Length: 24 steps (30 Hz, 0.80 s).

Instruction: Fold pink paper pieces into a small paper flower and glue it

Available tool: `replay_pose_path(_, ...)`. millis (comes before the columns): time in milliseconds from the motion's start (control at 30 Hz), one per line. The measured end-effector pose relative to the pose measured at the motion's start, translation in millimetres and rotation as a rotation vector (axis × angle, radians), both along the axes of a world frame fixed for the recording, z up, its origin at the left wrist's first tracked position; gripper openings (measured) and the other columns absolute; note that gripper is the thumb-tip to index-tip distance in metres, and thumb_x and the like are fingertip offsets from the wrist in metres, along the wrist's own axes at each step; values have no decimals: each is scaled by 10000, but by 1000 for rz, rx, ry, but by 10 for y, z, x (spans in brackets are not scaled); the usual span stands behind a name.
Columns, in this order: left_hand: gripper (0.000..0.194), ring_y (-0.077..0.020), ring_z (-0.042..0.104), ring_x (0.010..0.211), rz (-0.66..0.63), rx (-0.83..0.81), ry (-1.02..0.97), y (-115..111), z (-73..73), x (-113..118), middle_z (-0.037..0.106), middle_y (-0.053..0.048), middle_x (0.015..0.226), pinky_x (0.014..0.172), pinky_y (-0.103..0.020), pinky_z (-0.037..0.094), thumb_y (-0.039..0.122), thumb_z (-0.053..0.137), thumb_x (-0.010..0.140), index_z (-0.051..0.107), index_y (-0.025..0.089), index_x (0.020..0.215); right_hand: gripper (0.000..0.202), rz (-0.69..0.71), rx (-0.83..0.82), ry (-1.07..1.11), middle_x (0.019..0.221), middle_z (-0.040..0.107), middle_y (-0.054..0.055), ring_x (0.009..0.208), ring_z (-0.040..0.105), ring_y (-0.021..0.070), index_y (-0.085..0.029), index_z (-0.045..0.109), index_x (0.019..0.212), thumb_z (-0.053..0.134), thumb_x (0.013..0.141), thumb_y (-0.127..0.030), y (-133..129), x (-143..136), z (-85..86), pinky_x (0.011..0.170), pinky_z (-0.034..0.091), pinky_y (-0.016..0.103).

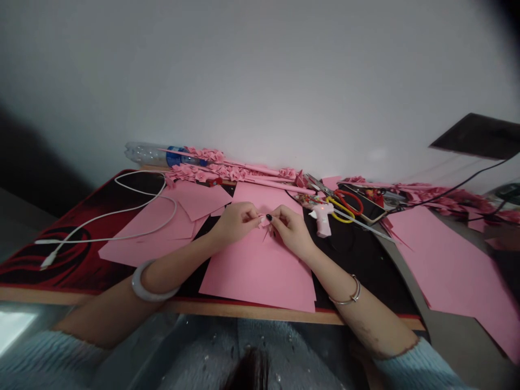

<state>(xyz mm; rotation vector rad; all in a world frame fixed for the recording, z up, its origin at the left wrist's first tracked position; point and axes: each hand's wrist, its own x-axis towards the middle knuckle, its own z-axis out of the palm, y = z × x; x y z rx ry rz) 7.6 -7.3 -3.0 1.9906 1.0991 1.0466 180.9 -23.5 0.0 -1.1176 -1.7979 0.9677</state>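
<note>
Both hands meet over a stack of pink paper sheets (260,271) near the middle of the desk. My left hand (239,221) pinches one side of a small pink paper piece (265,216). On its other side, my right hand (289,228) has thumb and finger closed on the same piece, the dark thumbnail showing. The fingertips of the two hands almost touch, and the exact folds of the piece are too small to make out. A thin pointed thing lies or hangs just below the fingers.
A pink glue gun (323,219), scissors with red and yellow handles (345,206) and a phone-like box lie right of my hands. Pink paper flowers (231,172) and a plastic bottle (148,154) line the wall. A white cable (117,238) loops at left; more pink sheets (450,265) lie right.
</note>
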Motion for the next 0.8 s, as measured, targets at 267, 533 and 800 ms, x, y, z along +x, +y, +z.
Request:
replay_pose_path(267, 166, -132, 600, 659, -48, -189, -186, -7, 39, 4, 610, 14, 662, 631, -252, 464, 244, 616, 693, 494, 175, 782, 163, 21, 34, -67, 558, 529, -23, 485, 475, 110, -203, 447, 720, 432, 854, -294, -7, 18, 19, 505, 381, 236)
replay_pose_path(533, 159, -116, 584, 664, -150, -233, -245, 26, 16, 0, 556, 27, 646, 690, -263, 478, 208, 606, 701, 517, 162, 824, 174, 26, 16, -56, 541, 525, -24, 468, 475, 104, -193, 463, 695, 461, 836, -296, 2, 25, 21, 485, 380, 230)
replay_pose_path(800, 153, -121, 618, 664, -179, -325, -276, 53, -24, -4, 592, 13, 663, 683, -261, 496, 188, 618, 692, 547, 151, 822, 205, 19, -21, -72, 513, 467, -51, 439, 415, 87, -196, 417, 699, 450, 840, -341, 20, 18, 4, 449, 322, 207)
